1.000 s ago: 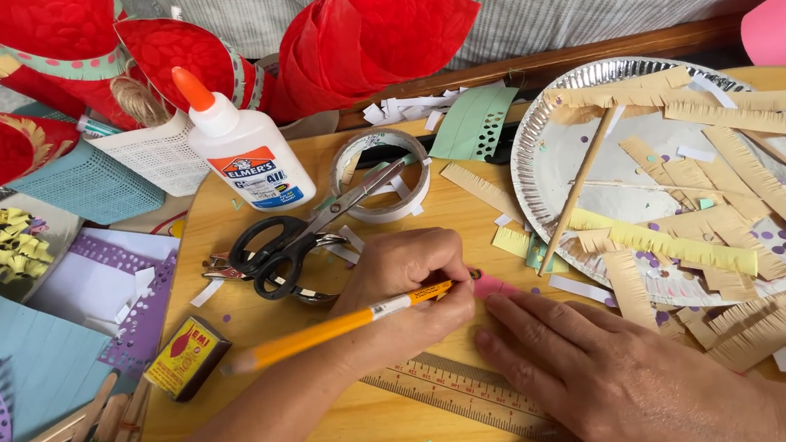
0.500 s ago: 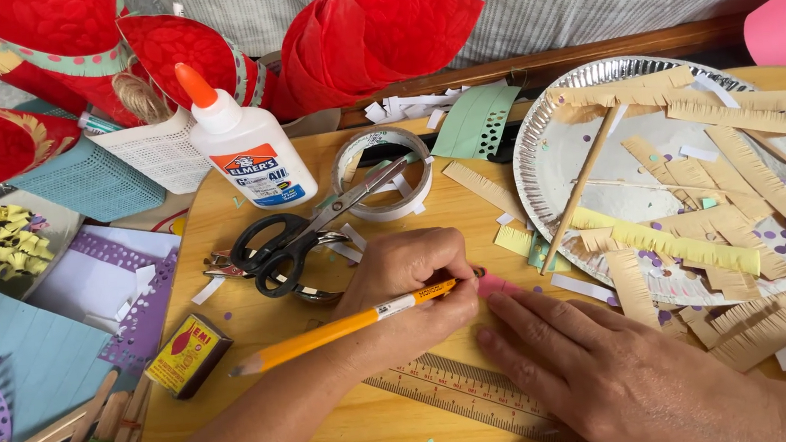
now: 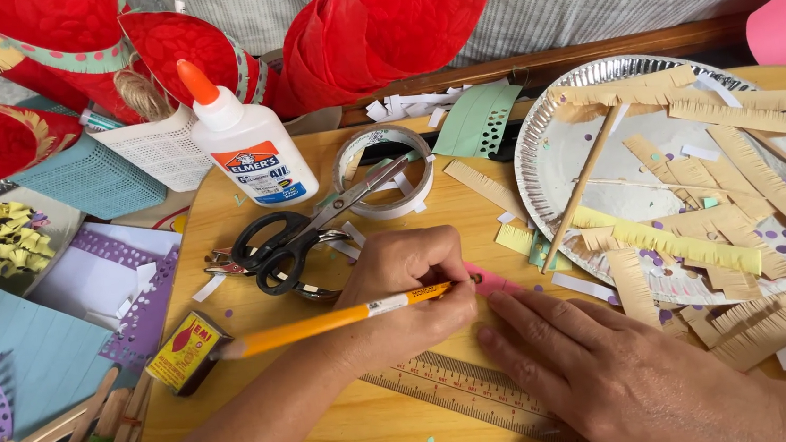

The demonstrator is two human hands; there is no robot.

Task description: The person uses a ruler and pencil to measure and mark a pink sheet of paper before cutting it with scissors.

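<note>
Head view, left hand: the left hand (image 3: pixel 412 281) is clenched round a yellow wooden pencil (image 3: pixel 326 321), tip down on a small pink paper strip (image 3: pixel 493 281).
Head view, right hand: the right hand (image 3: pixel 605 373) lies flat and released, fingers (image 3: pixel 534 318) spread on the pink strip and on a wooden ruler (image 3: pixel 455 391) that runs under both hands.
Pink strip: between the two hands, on the pale wooden desk (image 3: pixel 336 435).
Beyond the left hand: black-handled scissors (image 3: pixel 286 245), a roll of clear tape (image 3: pixel 384 170), a white glue bottle with an orange cap (image 3: pixel 248 139).
Left of the left hand: a small yellow box (image 3: pixel 182 351).
Beyond the right hand: a silver foil plate (image 3: pixel 558 154) holding fringed yellow paper strips (image 3: pixel 689 247).
</note>
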